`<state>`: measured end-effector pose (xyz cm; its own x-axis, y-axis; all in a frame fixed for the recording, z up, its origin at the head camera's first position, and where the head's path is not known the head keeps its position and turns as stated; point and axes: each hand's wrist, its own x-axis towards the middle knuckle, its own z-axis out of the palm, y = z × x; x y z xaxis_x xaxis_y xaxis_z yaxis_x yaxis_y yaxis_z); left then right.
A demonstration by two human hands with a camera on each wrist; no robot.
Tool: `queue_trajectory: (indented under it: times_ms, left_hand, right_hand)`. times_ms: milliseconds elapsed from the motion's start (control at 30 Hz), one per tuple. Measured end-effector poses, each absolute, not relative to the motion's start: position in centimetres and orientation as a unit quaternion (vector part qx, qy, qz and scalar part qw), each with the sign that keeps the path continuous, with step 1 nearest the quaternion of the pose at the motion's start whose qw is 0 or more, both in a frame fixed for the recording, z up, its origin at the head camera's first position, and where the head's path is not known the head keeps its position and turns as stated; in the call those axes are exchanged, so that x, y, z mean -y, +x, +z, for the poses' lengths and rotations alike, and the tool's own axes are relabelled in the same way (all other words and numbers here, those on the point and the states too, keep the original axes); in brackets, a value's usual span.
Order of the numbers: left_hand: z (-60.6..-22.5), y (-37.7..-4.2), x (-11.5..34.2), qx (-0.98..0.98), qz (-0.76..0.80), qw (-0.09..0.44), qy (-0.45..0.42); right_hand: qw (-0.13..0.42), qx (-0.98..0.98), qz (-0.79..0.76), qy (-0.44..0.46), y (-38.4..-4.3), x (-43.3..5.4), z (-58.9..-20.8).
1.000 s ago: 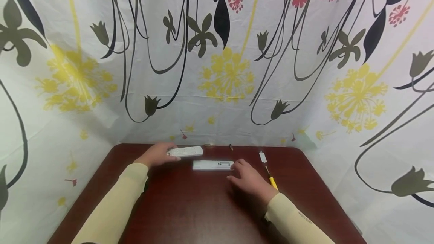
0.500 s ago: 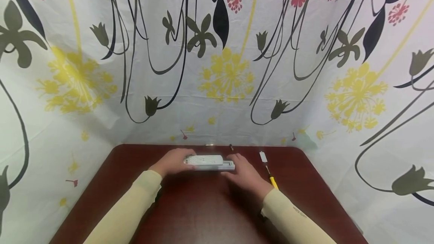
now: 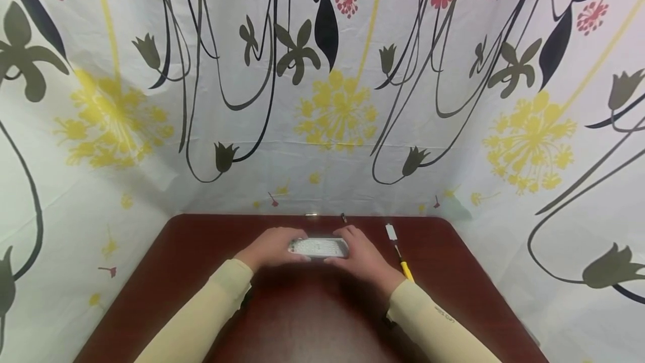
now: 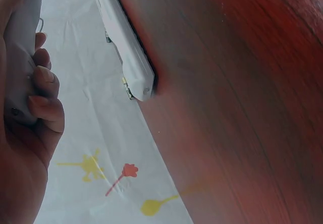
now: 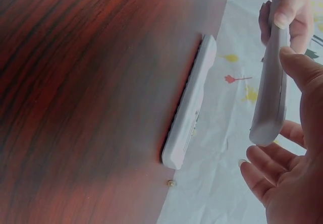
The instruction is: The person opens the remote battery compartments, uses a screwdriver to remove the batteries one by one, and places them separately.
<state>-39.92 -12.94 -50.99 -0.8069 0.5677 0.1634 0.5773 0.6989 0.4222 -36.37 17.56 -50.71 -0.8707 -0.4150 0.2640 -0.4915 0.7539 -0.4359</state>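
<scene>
A white remote control [image 3: 318, 247] is held up off the table, button side facing up in the head view. My left hand [image 3: 274, 246] grips its left end, fingers curled round the body in the left wrist view. At the other end is my right hand [image 3: 367, 254]; its thumb [image 5: 299, 65] lies along one edge, with the index finger behind and the other fingers spread below the end. Beneath, a second white remote control [image 5: 189, 108] rests on the table with its buttons down. The held remote hides it in the head view.
To the right lie a small white battery cover [image 3: 391, 232] and a screwdriver [image 3: 406, 271] with a yellow handle. Two small batteries, one dark [image 3: 344, 218] and one shiny [image 3: 311, 215], lie along the table's back edge, by the flowered curtain [image 3: 322, 184].
My left hand has carried the remote control rightward, over the one on the table. My right hand has gone from the lying remote to the far end of the carried one.
</scene>
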Motion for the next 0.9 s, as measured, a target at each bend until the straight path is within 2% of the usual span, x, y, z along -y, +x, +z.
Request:
queue_trajectory:
  times_ms: [900]
  left_hand:
    - [-50.5,-38.9,11.4,0.908,-0.232,0.024,-0.349]
  right_hand:
    - [0.085,0.917,0.250,0.298,-36.2,-16.8,-50.6]
